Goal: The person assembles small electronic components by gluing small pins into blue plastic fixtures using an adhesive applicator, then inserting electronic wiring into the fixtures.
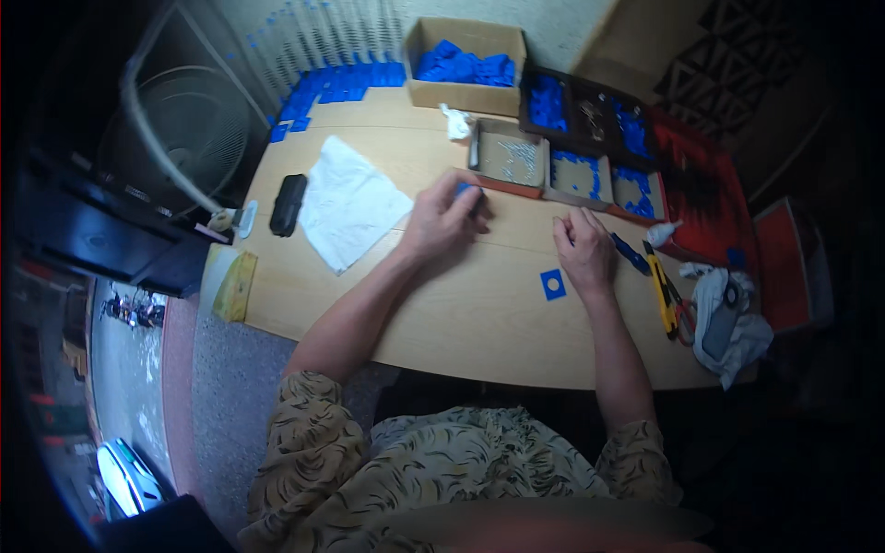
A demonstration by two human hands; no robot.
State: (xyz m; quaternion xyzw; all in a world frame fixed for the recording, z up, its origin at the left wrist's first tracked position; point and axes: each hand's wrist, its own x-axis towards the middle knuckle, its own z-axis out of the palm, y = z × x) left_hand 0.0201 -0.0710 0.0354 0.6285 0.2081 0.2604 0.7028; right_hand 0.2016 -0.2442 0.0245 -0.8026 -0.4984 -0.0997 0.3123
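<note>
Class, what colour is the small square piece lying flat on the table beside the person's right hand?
Blue, with a round hole in its middle: the square piece, seen in the head view.

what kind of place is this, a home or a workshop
Probably a home workbench used for small piecework assembly. A wooden table carries a cardboard box of blue plastic parts and trays of sorted pieces, the left hand holds a blue piece, and a household fan stands alongside.
</note>
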